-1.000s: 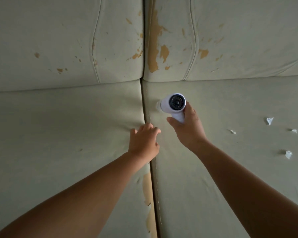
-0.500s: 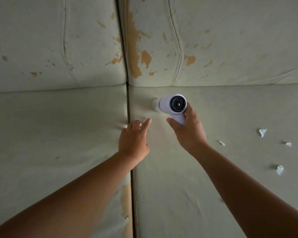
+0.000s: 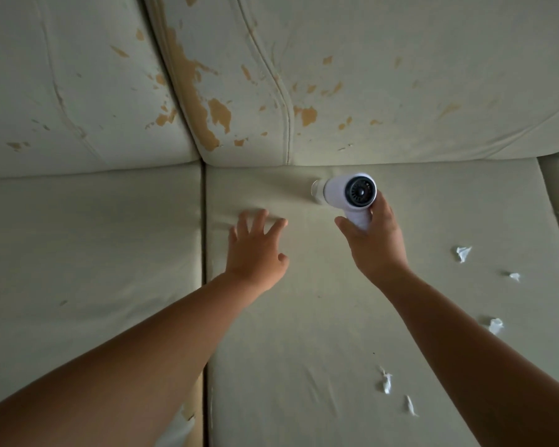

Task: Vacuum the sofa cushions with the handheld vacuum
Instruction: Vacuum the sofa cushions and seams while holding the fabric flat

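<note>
Rightward moved vacuum (image 3: 346, 193); six paper scraps (image 3: 462, 253), two hands.

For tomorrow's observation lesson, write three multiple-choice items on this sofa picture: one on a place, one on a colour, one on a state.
1. Where do the paper scraps lie?
A. on the right seat cushion
B. on the left seat cushion
C. on the back cushions

2. What colour is the vacuum?
A. black all over
B. white with a dark round end
C. red

3. How is the left hand?
A. closed around the vacuum
B. clenched around a scrap
C. open, fingers spread, holding nothing

Answers:
1 A: the scraps are scattered on the right seat cushion, right of the right hand.
2 B: its body is white and its round end is dark.
3 C: its fingers are spread over the cushion; only the right hand grips the vacuum.
</note>
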